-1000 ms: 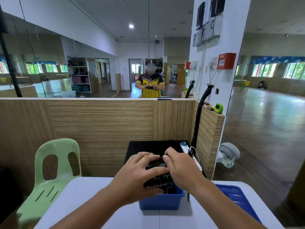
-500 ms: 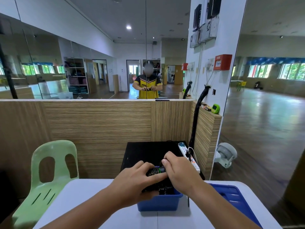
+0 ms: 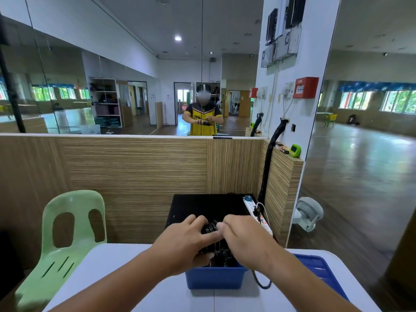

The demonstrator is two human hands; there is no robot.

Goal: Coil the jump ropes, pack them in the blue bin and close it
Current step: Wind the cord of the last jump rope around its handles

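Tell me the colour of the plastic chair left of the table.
Pale green. The plastic chair shows in the head view, at lower left beside the table.

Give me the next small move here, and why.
Probably tuck the loose rope loop into the bin. Both hands hold the coil over the bin, but a loop hangs outside its right wall, and the lid lies beside it.

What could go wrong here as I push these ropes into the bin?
A loop of rope hangs outside the blue bin on its right side; it may get pinched when the lid goes on. The coiled ropes rise above the rim under the left hand and right hand, so they could spring out once released.
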